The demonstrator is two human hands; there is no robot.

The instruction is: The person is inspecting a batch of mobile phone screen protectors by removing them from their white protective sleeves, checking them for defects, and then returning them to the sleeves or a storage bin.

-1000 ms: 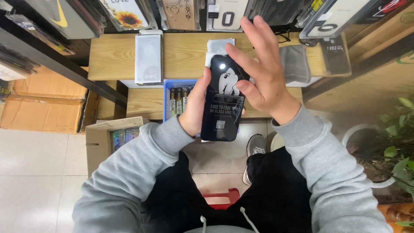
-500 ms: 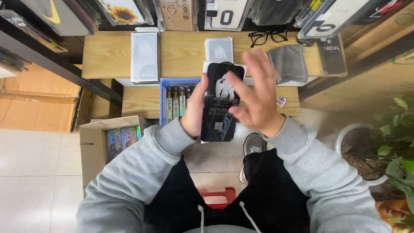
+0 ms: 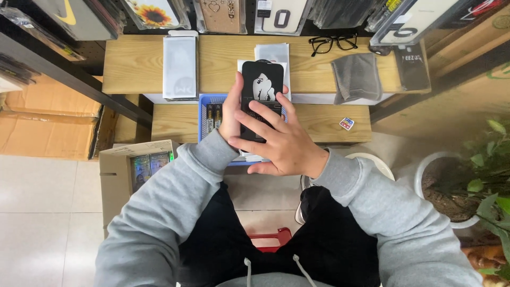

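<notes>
A flat black package [image 3: 261, 85] with a pale figure printed on it is held upright above the blue tray [image 3: 204, 114]. My left hand [image 3: 230, 114] grips its left edge from behind. My right hand [image 3: 281, 143] lies over the lower front of the package, fingers spread across it, thumb pointing left underneath. Both arms wear grey sleeves.
A wooden desk [image 3: 223, 64] carries a white flat pack [image 3: 179, 66], white sheets [image 3: 272, 53], black glasses [image 3: 333, 42], a grey cloth [image 3: 356, 77] and a dark pack [image 3: 411, 66]. An open cardboard box [image 3: 139, 165] stands at left, potted plants [image 3: 478, 180] at right.
The package and both hands have moved away from me, toward the desk. My right hand has come down from hovering with raised fingers to lying flat across the package's lower front.
</notes>
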